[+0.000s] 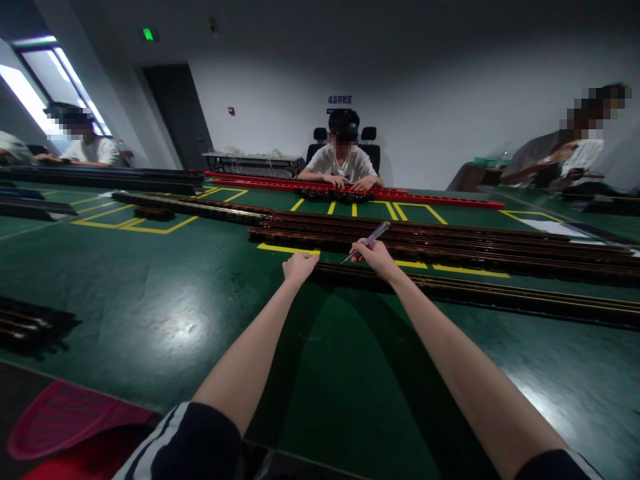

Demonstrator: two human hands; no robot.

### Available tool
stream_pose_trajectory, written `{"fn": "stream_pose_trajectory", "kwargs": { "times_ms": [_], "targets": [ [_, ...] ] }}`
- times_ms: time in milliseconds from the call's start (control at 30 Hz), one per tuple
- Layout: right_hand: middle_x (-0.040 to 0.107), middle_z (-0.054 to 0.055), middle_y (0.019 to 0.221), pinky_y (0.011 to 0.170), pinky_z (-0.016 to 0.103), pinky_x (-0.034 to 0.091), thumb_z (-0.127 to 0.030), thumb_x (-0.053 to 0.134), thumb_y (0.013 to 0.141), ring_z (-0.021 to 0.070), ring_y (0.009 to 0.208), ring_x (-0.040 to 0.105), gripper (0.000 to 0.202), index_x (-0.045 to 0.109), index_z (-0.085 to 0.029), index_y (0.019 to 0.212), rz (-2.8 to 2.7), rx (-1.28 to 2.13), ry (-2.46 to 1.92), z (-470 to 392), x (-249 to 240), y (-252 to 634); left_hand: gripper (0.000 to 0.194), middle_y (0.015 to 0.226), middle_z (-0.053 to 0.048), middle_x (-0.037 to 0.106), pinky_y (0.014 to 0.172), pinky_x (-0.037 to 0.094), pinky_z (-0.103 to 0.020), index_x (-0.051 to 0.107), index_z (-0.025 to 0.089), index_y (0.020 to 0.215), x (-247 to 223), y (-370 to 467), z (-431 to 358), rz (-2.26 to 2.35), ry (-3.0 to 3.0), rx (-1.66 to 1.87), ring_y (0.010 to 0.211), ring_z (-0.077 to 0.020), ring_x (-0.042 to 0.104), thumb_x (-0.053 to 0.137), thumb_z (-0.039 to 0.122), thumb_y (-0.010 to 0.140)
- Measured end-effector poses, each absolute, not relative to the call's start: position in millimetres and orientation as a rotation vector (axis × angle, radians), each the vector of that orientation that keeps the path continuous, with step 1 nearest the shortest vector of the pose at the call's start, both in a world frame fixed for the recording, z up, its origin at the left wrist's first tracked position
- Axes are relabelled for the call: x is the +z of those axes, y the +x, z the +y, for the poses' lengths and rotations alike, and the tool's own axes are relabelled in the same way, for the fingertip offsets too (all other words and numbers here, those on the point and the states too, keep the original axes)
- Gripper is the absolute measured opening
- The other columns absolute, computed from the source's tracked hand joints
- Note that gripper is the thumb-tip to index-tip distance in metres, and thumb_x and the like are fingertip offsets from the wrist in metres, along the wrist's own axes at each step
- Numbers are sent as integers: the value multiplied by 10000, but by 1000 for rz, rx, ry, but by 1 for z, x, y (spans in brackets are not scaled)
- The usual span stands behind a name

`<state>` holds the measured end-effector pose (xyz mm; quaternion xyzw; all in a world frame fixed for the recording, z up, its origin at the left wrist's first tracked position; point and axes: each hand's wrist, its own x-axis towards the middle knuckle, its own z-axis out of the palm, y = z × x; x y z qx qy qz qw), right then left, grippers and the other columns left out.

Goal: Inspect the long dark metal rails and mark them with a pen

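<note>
A long dark rail (480, 295) with thin lengthwise lines lies across the green table, its left end between my hands. My right hand (374, 257) is closed around a screwdriver-like tool (376, 233) with a clear handle, its thin tip pointing down and left close to the rail. At the rail's left end, my left hand (300, 267) has its fingers pressed together; what they hold, if anything, is hidden. Just beyond both hands lies a bundle of similar dark, copper-tinted rails (450, 243).
Yellow tape (287, 249) marks the green table (200, 360). Red rails (440, 199) lie on the far side before a seated person (343, 160). Dark parts (30, 323) sit at the left. Other people are at the far left and right. A pink chair back (75, 417) is at lower left.
</note>
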<state>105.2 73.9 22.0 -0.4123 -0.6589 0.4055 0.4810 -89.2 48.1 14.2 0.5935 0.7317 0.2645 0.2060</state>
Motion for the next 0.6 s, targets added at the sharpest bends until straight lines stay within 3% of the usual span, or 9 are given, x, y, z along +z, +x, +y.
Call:
{"fn": "stream_pose_trajectory", "kwargs": {
  "times_ms": [233, 600],
  "targets": [
    [632, 4, 535, 638, 284, 474, -337, 626, 730, 141, 560, 597, 195, 591, -187, 611, -1653, 1016, -1003, 69, 26, 92, 314, 909, -63, 737, 902, 452, -370, 670, 209, 689, 17, -101, 48, 2152, 1557, 756, 947, -256, 658, 472, 404, 835],
    [650, 9, 550, 640, 281, 479, -310, 611, 749, 139, 567, 606, 181, 596, -182, 622, -1619, 1033, -1004, 69, 25, 94, 389, 919, -116, 725, 892, 443, -413, 652, 181, 720, 17, -101, 39, 2242, 1662, 793, 905, -265, 661, 348, 344, 901]
  ]
}}
